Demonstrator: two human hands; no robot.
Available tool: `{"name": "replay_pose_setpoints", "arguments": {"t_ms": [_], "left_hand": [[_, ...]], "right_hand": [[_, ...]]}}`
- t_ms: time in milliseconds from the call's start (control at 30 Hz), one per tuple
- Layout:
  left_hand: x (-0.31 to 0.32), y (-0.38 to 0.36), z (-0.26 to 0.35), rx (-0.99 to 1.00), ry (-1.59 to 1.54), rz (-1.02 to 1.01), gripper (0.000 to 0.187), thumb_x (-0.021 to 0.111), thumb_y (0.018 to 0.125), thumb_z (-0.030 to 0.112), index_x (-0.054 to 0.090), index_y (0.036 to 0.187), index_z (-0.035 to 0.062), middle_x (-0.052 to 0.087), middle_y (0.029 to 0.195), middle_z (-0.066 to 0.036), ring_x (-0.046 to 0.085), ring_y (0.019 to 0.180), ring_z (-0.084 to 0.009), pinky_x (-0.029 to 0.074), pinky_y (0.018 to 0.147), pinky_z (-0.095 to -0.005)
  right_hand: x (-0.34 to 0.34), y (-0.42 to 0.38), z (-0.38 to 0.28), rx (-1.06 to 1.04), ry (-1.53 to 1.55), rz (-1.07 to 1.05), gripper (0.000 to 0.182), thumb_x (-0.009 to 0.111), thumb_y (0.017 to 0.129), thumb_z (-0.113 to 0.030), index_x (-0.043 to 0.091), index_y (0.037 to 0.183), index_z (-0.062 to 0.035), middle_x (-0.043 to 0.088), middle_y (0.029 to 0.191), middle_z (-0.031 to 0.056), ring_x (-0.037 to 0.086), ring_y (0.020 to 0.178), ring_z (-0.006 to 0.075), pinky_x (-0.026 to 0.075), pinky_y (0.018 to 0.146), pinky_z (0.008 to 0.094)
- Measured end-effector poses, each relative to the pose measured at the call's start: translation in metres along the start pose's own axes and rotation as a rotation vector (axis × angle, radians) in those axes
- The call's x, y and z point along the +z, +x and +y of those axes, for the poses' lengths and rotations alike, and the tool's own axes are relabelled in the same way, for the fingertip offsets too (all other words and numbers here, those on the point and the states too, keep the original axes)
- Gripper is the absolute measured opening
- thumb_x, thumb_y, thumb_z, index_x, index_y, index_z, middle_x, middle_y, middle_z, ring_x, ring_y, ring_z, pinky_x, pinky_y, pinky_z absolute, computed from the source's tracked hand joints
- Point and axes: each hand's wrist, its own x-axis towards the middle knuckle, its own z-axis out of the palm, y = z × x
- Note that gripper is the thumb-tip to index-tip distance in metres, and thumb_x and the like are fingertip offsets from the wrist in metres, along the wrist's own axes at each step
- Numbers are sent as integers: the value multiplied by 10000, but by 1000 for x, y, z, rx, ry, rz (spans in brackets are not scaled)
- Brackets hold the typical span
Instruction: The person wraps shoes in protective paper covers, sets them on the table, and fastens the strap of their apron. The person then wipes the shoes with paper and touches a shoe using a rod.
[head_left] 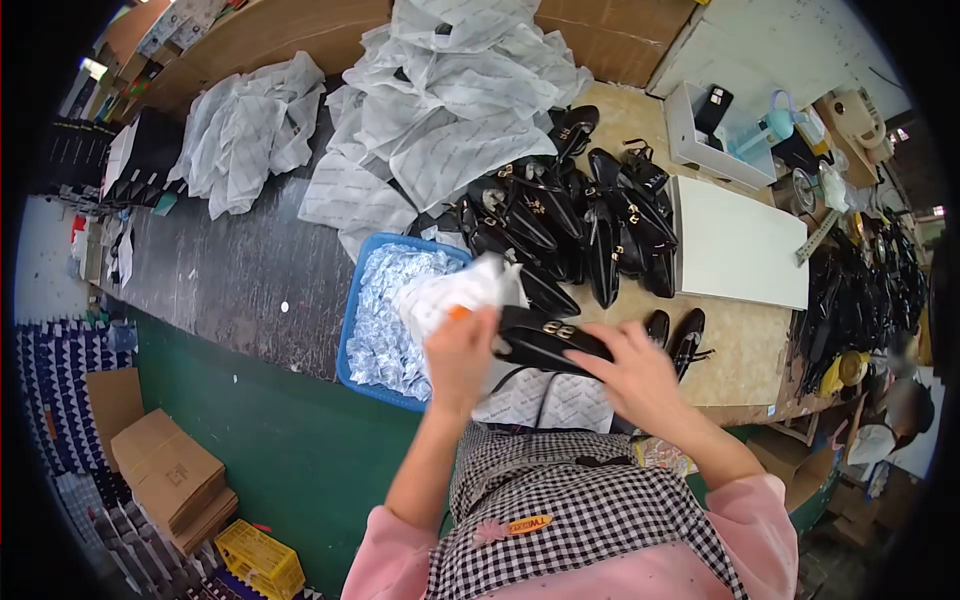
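Note:
My right hand (640,375) grips a black shoe (548,338) with a gold buckle by one end, holding it sideways in front of my apron. At the shoe's other end, my left hand (457,360) is closed on crumpled white paper (445,290), smeared by motion. Something orange shows at its fingers, too blurred to name. Just left of the hands stands a blue basket (347,340) full of small clear plastic packets (385,325). Printed tissue sheets (515,402) lie by the table edge below the shoe.
A heap of black shoes (605,240) covers the table behind my hands. Piles of printed tissue paper (450,110) rise at the back. To the right lie a white box lid (740,245) and two more shoes (687,340). Cardboard (170,465) and a yellow crate (260,560) stand lower left.

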Motion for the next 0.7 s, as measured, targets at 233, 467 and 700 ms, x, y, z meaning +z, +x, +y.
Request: {"name": "replay_pose_setpoints", "arguments": {"t_ms": [233,467,700], "left_hand": [[-48,-26,20,-187,-258,176,123,673,830,41,641,730,-21,499,592,-29,453,533,-113,384,506,-294],[-25,-25,-16,-270,-390,201,129,611,901,19,637,808,-66,506,664,16,428,614,-55,358,559,-228],[-36,-9,-29,-256,-315,184,143,627,889,30,626,805,-86,492,641,-5,422,616,-57,333,550,-246]], "right_hand": [[93,138,-14,311,1409,158,456,618,932,-155,521,1345,10,626,1244,103,615,1056,146,502,910,292],[83,102,8,263,766,-97,133,710,757,-174,754,847,-85,722,841,76,677,763,157,529,704,302],[25,128,301,753,127,643,392,668,820,-240,613,1168,-69,649,999,194,572,1003,373,463,870,462]]}}
